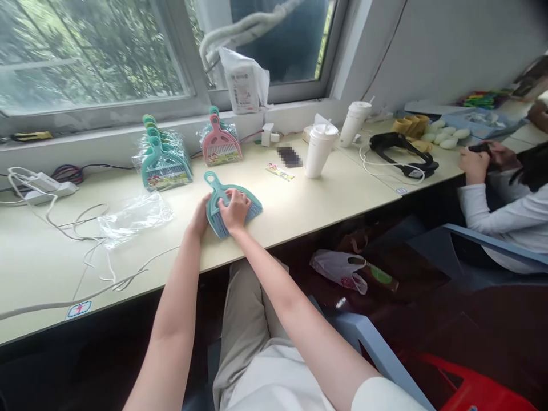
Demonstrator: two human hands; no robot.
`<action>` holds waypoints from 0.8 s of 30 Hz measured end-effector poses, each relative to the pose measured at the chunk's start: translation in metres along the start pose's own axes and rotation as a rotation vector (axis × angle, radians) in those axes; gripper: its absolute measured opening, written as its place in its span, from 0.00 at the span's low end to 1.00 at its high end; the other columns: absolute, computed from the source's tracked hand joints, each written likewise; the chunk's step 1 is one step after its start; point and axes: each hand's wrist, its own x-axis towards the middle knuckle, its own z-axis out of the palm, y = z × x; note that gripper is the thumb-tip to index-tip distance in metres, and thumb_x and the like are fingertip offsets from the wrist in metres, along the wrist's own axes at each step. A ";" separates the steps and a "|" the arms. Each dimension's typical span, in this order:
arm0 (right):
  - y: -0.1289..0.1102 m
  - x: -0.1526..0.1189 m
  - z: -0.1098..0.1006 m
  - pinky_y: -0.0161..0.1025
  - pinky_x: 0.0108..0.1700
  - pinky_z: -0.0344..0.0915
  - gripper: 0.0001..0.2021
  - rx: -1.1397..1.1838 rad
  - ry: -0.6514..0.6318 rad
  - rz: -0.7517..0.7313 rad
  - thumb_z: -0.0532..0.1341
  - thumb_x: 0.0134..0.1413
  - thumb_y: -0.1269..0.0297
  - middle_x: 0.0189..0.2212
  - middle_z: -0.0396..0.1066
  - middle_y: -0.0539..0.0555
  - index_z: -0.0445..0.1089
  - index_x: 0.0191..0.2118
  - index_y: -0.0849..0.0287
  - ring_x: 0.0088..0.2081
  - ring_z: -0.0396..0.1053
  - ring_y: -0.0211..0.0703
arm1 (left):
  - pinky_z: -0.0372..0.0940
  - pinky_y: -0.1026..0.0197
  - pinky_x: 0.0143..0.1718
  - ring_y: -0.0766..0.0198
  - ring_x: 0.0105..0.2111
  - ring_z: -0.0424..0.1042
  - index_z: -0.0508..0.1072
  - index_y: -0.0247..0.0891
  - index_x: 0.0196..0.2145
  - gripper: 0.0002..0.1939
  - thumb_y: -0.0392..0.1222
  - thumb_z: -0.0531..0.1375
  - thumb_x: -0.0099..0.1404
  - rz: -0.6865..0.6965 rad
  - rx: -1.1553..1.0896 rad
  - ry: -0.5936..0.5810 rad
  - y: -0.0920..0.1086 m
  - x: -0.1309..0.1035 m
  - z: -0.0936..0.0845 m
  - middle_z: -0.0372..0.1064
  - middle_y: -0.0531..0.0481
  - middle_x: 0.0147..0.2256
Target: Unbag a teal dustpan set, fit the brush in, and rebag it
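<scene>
A small teal dustpan (254, 197) with a matching hand brush (220, 224) nested in it is held at the table's front edge, its looped handle pointing away from me. My left hand (200, 216) grips the left side of the set, most of its fingers hidden behind it. Across the brush's middle lies my right hand (235, 211), fingers curled and closed on it. Left of my hands, a crumpled clear plastic bag (137, 220) rests on the tabletop. Farther up, a printed paper label (279, 172) lies flat.
Wrapped teal dustpan sets (165, 160) and pink ones (220, 142) stand by the windowsill. White cups (319, 151) and a black headset (402, 157) are to the right. Cables and a power strip (51, 191) run along the left. Another person's hands (475, 165) hold something dark.
</scene>
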 end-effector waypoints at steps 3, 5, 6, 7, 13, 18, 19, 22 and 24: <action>-0.001 0.004 0.013 0.52 0.57 0.53 0.18 -0.001 0.047 0.023 0.46 0.63 0.60 0.52 0.66 0.61 0.60 0.55 0.54 0.57 0.59 0.52 | 0.69 0.60 0.34 0.58 0.30 0.74 0.75 0.35 0.38 0.18 0.50 0.64 0.53 -0.072 -0.192 -0.168 0.006 -0.009 0.000 0.73 0.47 0.29; 0.002 0.012 0.019 0.49 0.57 0.53 0.19 -0.001 0.082 0.012 0.44 0.63 0.62 0.53 0.65 0.61 0.61 0.55 0.55 0.58 0.59 0.49 | 0.69 0.61 0.34 0.58 0.31 0.75 0.75 0.35 0.39 0.19 0.45 0.66 0.50 -0.079 -0.258 -0.185 0.005 -0.009 -0.003 0.74 0.46 0.31; 0.007 0.018 0.020 0.48 0.58 0.53 0.19 -0.004 0.116 0.012 0.42 0.63 0.64 0.54 0.64 0.62 0.61 0.55 0.56 0.58 0.59 0.48 | 0.69 0.61 0.34 0.57 0.31 0.75 0.74 0.36 0.39 0.18 0.44 0.67 0.49 -0.079 -0.288 -0.158 0.003 -0.007 -0.006 0.75 0.45 0.32; 0.013 0.026 0.020 0.47 0.58 0.53 0.21 -0.010 0.163 0.020 0.40 0.63 0.65 0.55 0.63 0.62 0.62 0.55 0.56 0.60 0.58 0.47 | 0.69 0.61 0.34 0.58 0.32 0.75 0.74 0.36 0.39 0.18 0.43 0.67 0.49 -0.079 -0.316 -0.114 0.000 -0.004 -0.010 0.75 0.45 0.32; 0.081 0.098 -0.003 0.51 0.62 0.50 0.26 -0.124 0.237 0.248 0.43 0.60 0.65 0.65 0.50 0.65 0.56 0.62 0.61 0.67 0.44 0.51 | 0.71 0.60 0.33 0.61 0.31 0.75 0.72 0.40 0.37 0.16 0.44 0.67 0.50 -0.035 -0.470 0.152 -0.017 0.019 -0.027 0.74 0.49 0.32; 0.113 0.134 0.006 0.61 0.64 0.39 0.30 -0.295 -0.053 0.275 0.47 0.61 0.58 0.68 0.42 0.67 0.47 0.67 0.65 0.69 0.34 0.56 | 0.71 0.61 0.35 0.61 0.34 0.75 0.72 0.40 0.40 0.22 0.44 0.70 0.47 0.000 -0.454 0.084 -0.025 0.028 -0.025 0.74 0.47 0.37; 0.115 0.136 0.010 0.62 0.64 0.38 0.31 -0.318 -0.074 0.268 0.48 0.61 0.57 0.68 0.42 0.67 0.47 0.67 0.65 0.69 0.35 0.56 | 0.71 0.61 0.35 0.61 0.35 0.75 0.72 0.40 0.41 0.23 0.43 0.70 0.46 0.008 -0.448 0.083 -0.026 0.029 -0.023 0.74 0.47 0.38; 0.116 0.136 0.016 0.62 0.64 0.39 0.26 -0.326 -0.080 0.222 0.48 0.61 0.58 0.66 0.50 0.65 0.56 0.63 0.59 0.67 0.46 0.55 | 0.70 0.60 0.37 0.60 0.36 0.75 0.72 0.40 0.41 0.22 0.43 0.70 0.46 0.014 -0.448 0.097 -0.029 0.035 -0.021 0.74 0.47 0.38; 0.116 0.134 0.017 0.60 0.64 0.40 0.21 -0.301 -0.076 0.139 0.48 0.62 0.60 0.60 0.61 0.61 0.65 0.57 0.55 0.62 0.56 0.51 | 0.70 0.60 0.38 0.59 0.37 0.75 0.72 0.40 0.40 0.21 0.42 0.68 0.47 0.010 -0.455 0.109 -0.031 0.038 -0.020 0.74 0.48 0.38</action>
